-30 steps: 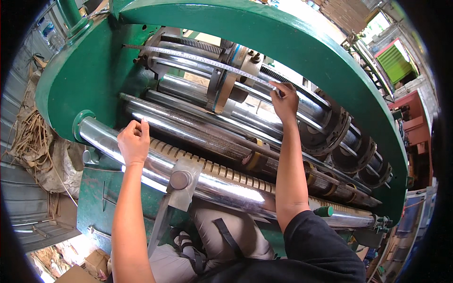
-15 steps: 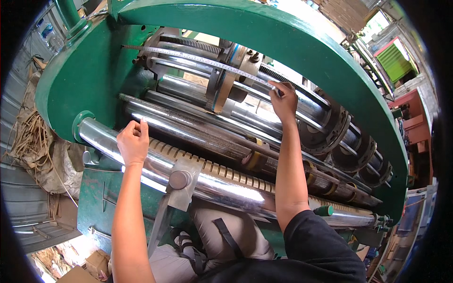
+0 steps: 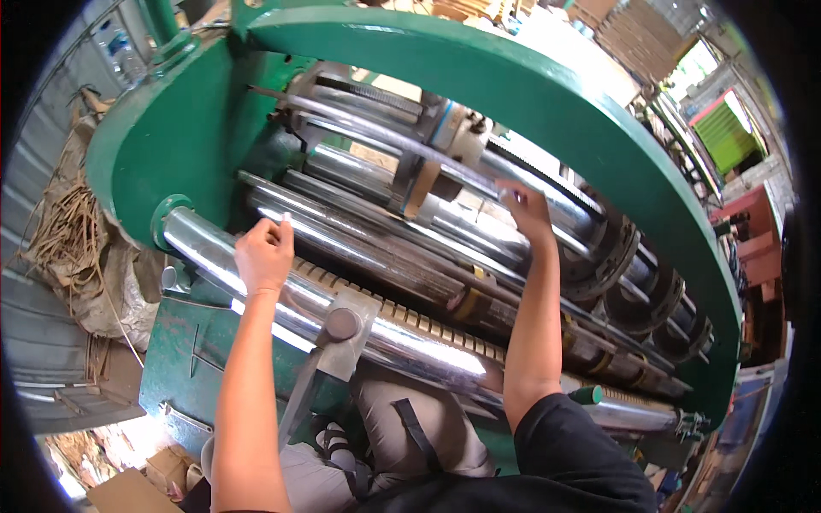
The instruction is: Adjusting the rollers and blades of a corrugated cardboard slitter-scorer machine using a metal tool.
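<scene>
I see a long, thin, flat, pale silvery strip (image 3: 368, 126) up over the shiny bars inside a big, curved, green metal frame (image 3: 141, 158). The right hand (image 3: 528, 209) has its near end. That hand is blurry, but its thumb and first finger look pinched on the strip. The left hand (image 3: 265, 250) is curled by a thick, round, shiny steel bar (image 3: 432, 349), well apart from the strip. Its thumb and first finger look closed together. I can't see anything between them, and I can't tell if the hand leans on the bar.

Here is what could go wrong. If the right fingers get loose, the strip could spring away or drop between the bars. A hard tug could pull its far end off, since I can't tell what keeps it there. The strip could also snag on the long, dark, toothed metal bar (image 3: 369, 96), or get a kink from a sideways twist. A thin edge sliding fast could hurt bare skin.

The strip is long one way, on a slant. Its far end points to the upper left, by the frame's inside wall. From there it slopes down and right to the hand, nearly lined up with the bars.
</scene>
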Demonstrator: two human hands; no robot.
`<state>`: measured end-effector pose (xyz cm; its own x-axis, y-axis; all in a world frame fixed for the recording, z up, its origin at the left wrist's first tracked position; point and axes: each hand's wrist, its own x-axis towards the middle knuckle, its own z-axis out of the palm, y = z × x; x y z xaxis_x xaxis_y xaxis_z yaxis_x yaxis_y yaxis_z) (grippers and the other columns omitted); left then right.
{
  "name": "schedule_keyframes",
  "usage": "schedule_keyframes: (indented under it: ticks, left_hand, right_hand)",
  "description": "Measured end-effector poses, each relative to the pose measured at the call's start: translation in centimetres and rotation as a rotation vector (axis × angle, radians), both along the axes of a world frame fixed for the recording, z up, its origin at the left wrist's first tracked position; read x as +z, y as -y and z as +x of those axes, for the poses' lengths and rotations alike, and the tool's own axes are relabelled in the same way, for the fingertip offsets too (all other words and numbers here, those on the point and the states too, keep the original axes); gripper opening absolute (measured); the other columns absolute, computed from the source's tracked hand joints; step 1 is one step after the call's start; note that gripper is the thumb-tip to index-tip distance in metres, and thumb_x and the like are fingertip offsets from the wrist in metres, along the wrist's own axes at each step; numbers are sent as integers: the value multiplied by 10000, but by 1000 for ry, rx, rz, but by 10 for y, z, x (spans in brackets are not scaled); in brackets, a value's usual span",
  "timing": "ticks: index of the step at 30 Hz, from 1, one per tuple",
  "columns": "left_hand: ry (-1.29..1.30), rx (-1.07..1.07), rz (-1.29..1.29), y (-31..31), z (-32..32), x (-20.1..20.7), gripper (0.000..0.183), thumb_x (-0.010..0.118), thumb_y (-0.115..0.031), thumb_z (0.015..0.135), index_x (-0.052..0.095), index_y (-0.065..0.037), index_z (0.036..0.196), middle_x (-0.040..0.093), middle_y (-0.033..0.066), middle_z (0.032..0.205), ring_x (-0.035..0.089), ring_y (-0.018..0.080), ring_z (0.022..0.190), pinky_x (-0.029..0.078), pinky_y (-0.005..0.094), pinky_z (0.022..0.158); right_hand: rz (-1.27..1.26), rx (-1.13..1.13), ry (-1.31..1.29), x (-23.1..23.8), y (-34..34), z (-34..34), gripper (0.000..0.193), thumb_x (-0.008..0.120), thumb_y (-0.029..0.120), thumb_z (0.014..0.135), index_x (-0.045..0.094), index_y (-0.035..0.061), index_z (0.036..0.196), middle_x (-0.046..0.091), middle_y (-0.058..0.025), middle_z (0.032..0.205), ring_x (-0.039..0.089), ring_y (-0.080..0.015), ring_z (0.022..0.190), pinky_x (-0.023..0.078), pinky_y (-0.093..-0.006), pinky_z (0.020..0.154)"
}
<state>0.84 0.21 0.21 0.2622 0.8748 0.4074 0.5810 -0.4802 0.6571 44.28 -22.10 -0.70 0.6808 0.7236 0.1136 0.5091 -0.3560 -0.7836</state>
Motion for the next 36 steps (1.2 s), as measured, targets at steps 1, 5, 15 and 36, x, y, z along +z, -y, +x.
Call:
schedule_keyframes:
  ticks: [1,5,15,36]
  left_hand:
    - [2,-4,20,1,2,0,476,659,-357,980,559,-14,665,518,116,538,528,245,511,419,417,541]
    - [6,-52,18,-5,-4,-3,448,628,-376,1002,615,-16,736,521,103,532,540,213,490,424,402,528]
    - [968,-356,-583,27,22,40,510,541,-479,1047,563,-97,1384,707,77,949,661,168,857,529,359,774]
    - [949,-719,-760,102,55,163,469,378,-468,1106,601,-58,1147,629,81,1023,571,186,936,439,338,847]
  right_hand:
    - [-62,42,-137,-7,11,3,327,661,132,914,743,119,1230,617,64,880,498,-50,742,417,-246,633]
    - [-7,210,-593,-16,50,-28,372,673,148,927,684,13,1274,625,34,906,507,-71,775,408,-239,691]
    - [-84,638,-671,50,48,-133,492,658,360,1019,584,129,1447,579,50,963,453,-67,860,404,-239,769]
    - [506,519,-835,151,18,-270,575,707,274,987,481,88,1482,661,-63,1010,561,-86,884,465,-259,778]
